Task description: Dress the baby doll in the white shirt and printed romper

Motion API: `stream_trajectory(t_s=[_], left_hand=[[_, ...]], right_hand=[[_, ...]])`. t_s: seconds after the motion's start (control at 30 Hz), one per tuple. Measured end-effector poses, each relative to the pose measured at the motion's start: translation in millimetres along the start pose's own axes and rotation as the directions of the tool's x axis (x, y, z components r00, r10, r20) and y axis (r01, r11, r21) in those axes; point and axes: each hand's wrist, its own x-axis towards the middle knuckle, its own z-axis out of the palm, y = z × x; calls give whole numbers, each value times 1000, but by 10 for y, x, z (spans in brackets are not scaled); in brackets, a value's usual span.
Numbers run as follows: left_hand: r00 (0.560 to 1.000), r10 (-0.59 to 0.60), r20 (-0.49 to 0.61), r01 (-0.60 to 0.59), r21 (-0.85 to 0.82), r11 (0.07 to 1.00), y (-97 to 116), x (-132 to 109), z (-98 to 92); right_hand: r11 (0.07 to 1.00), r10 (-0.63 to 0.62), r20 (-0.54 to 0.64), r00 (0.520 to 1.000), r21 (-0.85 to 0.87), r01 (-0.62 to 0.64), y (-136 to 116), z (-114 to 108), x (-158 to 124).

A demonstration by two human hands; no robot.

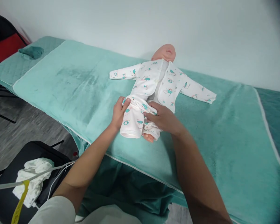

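Observation:
A baby doll (164, 53) lies on its back on the green bed cover (84, 84), its head toward the wall. It wears a white printed jacket (147, 77), sleeves spread out to both sides. Around its legs are matching printed trousers (133, 123). My left hand (120, 111) pinches the waist of the trousers at the left side, thumb on top. My right hand (162, 116) grips the cloth at the right side of the waist. One pinkish foot (148, 137) shows at the right trouser cuff; no foot shows at the left cuff.
At the lower left a black chair (35, 147) holds crumpled white cloth (35, 174), with cables and a yellow strap (20, 203) nearby. A pale wall (200, 34) runs behind the bed. Another chair with a red item (8, 46) stands at the upper left.

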Motion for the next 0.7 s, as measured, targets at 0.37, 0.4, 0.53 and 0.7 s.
stream_trajectory(t_s=[0.37, 0.4, 0.53, 0.7], left_hand=[[989, 119, 91, -137, 225, 965, -104, 604, 135], [989, 127, 81, -143, 231, 962, -98, 587, 137], [991, 137, 1, -135, 183, 974, -70, 440, 108], [991, 96, -97, -96, -4, 995, -139, 412, 52]], right_hand=[[985, 131, -149, 980, 136, -111, 8, 44, 49], [982, 129, -166, 978, 157, -103, 21, 56, 47], [962, 27, -238, 971, 271, 40, 105, 124, 12], [887, -122, -495, 860, 335, 318, 268, 144, -23]])
